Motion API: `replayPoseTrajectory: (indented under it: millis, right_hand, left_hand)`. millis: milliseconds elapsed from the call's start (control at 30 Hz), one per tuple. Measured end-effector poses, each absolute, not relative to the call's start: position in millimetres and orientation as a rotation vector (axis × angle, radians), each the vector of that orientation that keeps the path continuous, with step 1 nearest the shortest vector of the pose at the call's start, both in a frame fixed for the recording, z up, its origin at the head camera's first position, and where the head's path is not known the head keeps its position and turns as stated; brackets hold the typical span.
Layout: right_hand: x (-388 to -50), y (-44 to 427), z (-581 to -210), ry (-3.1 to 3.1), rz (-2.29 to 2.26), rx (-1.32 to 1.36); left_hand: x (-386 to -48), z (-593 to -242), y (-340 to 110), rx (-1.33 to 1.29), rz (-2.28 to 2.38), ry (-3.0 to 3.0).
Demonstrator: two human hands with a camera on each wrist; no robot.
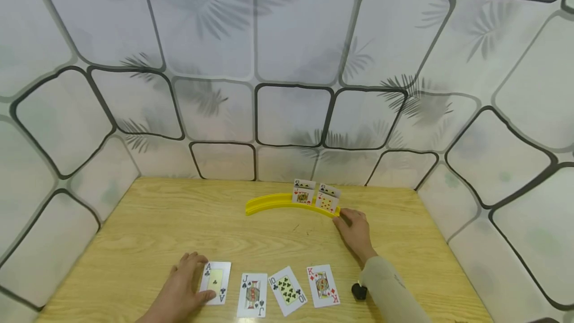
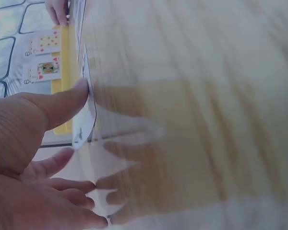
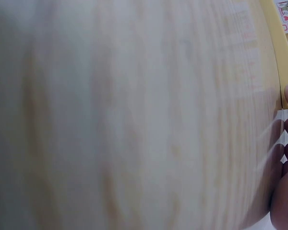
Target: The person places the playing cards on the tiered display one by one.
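The person's left hand (image 1: 181, 280) has its thumb and index finger spread apart at a white ace of clubs card with a pale yellow centre panel (image 1: 216, 283). The thumb lies over the card's lower left part and the index fingertip meets its upper left corner; whether the two grip it, I cannot tell. The person's right hand (image 1: 356, 231) pinches the right end of a yellow curved card holder (image 1: 269, 202) between thumb and index finger.

Just left of these right fingers, two pairs of cards stand upright in the holder: nearest, a red-suited number card (image 1: 327, 202) with a black-suited card behind it; farther left, a jack of hearts (image 1: 303, 196), likewise backed by a black-suited card. The holder's bare left end lies beyond the left fingers and to their right.

Face up to the right of the left fingers lie a black-suited jack (image 1: 252, 295), then a tilted ten of clubs (image 1: 287, 291), then a king of diamonds (image 1: 323, 285). Below the right fingers, a small black object (image 1: 358, 291) sits beside the beige sleeve (image 1: 394, 288). All this is on a pale wood-grained worktop (image 1: 202, 223).
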State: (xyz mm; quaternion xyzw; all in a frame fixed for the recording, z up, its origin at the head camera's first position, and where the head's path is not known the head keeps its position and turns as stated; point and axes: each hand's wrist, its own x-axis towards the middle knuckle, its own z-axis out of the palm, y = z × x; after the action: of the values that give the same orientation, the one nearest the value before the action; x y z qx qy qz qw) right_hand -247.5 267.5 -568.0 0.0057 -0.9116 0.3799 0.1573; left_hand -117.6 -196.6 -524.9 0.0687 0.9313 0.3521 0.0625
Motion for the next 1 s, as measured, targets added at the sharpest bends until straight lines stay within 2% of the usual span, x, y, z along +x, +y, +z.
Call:
replayPoseTrajectory:
  millis: [233,500,1000]
  right_hand:
    - [-250,269,-569,-2.641,1.092,0.001]
    - [-250,270,-568,-2.654,1.099,-0.015]
    - [-248,267,-566,-2.622,1.089,0.005]
  left_hand:
    - [-116,-526,-191,0.135,1.193,2.852]
    - [-119,-523,-190,0.170,1.597,2.701]
    - [-155,-508,-184,0.320,1.833,2.826]
